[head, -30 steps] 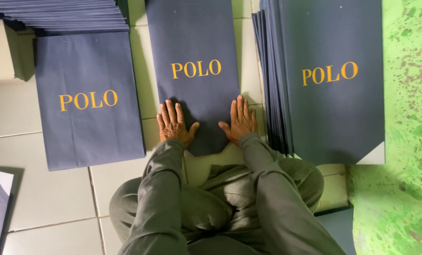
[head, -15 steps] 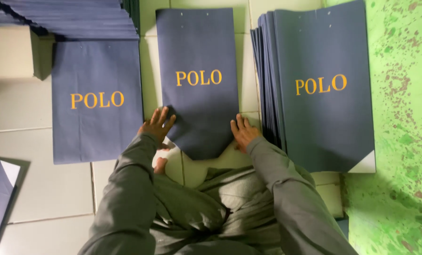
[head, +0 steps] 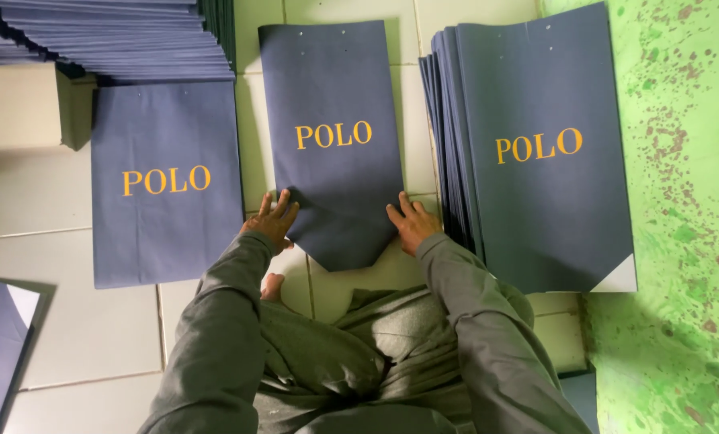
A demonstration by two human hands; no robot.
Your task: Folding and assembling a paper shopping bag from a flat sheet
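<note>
So I'm sitting on the tile floor (head: 46,345) with one flat navy paper bag (head: 331,137) laid out right in front of my knees, gold lettering facing up. Its bottom end is folded into a point that's aimed at me. My left hand (head: 272,223) is on the lower left edge, fingers spread and lying flat on the paper, and my right hand (head: 411,227) is doing the same on the lower right edge. Neither one is pinching anything, just pressing down.

There's a thick pile of finished bags (head: 536,153) just to my right, almost touching the one I'm working on, and a single bag (head: 166,185) lying to my left with another stack (head: 110,36) fanned out above it.

What worries me: if I press unevenly, the folded point could crease crooked, I reckon. And my right hand is so close to the pile that a careless nudge might knock those edges out of line.
</note>
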